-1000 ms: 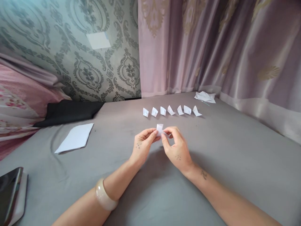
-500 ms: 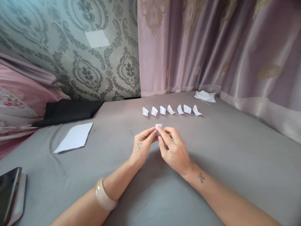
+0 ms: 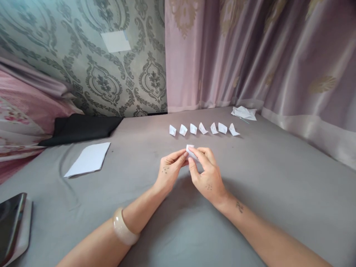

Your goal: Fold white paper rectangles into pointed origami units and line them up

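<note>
A small folded white paper [image 3: 190,148] is held up between my two hands, above the grey cloth. My left hand [image 3: 171,167] pinches its left edge between thumb and fingers. Fingers of my right hand [image 3: 207,174] press on its face and right side, with the thumb just below; they hide part of the paper. Beyond the hands stands a row of several small folded white paper pieces [image 3: 193,128], shaped like little boats, apart from my fingers.
A stack of white paper sheets [image 3: 88,159] lies on the left, with black cloth [image 3: 83,128] behind it. A phone-like dark device [image 3: 11,222] rests at the near left. Crumpled white papers [image 3: 244,112] sit at the far right by the curtain [image 3: 217,55].
The right fingers have shifted slightly over the folded paper, which now shows a little more of its face and appears tilted. The view has moved slightly.
</note>
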{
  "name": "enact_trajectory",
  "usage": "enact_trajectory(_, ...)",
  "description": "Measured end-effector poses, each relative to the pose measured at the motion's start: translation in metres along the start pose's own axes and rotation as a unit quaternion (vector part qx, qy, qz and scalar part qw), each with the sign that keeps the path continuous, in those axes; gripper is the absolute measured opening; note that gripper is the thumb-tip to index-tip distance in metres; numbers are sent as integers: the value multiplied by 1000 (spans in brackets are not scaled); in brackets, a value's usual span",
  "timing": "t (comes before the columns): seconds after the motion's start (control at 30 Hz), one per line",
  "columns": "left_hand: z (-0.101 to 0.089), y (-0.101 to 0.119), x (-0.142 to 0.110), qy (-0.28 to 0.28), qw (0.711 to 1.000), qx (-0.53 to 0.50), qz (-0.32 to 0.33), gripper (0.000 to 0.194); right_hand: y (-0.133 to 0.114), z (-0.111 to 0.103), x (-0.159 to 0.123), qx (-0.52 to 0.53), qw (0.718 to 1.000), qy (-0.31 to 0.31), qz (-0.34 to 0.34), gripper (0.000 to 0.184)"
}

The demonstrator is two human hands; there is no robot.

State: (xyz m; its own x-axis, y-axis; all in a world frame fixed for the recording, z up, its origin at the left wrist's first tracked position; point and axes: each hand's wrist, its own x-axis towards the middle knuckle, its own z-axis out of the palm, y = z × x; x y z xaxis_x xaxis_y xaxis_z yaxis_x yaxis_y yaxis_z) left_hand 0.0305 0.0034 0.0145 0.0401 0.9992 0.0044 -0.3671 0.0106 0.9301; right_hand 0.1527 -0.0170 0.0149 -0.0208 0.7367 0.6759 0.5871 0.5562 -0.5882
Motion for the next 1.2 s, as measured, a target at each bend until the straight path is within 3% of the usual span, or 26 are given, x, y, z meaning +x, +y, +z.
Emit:
enact_trajectory(0.5,1,2,-1,-13,1000,-10,-1,23,0,2,1,26,1000,7,8,33)
enact_trajectory(0.87,-1,-3,-2,-50,999,3,13,25,-4,2,11,106,989,21,105,14)
enact_trajectory(1.2,1,-3,-2,-52,998,25,6,26,-4,-2,16,104,983,9,151,16)
